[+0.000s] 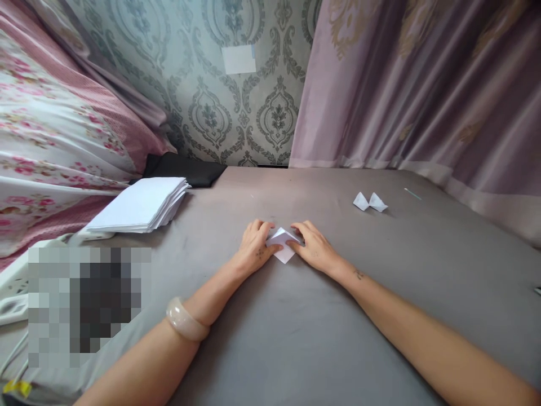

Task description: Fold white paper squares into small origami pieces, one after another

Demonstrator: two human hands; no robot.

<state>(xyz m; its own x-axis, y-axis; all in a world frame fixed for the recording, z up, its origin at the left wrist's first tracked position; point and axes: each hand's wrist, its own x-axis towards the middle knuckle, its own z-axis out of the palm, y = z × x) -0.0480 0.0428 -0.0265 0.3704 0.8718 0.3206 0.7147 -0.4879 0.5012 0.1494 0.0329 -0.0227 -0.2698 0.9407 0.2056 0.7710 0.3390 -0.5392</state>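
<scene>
A small folded sheet of white paper [284, 255] rests on the grey cloth surface in front of me, its creased shape a diamond with a raised top point. My left hand [256, 245] grips its left corner, thumb laid over the front and fingers curled behind. On the opposite corner, my right hand [313, 246] pinches the paper in the same way. Parts of both side corners are hidden under the fingers. Two folded white paper pieces [370, 202] stand side by side farther back on the right.
A thick stack of white paper [137, 204] lies at the left, by a black folded item [186, 169]. White power strips [17, 276] and a blurred patch are at the left edge. A thin stick [412, 194] lies back right. Curtains [380, 84] hang behind.
</scene>
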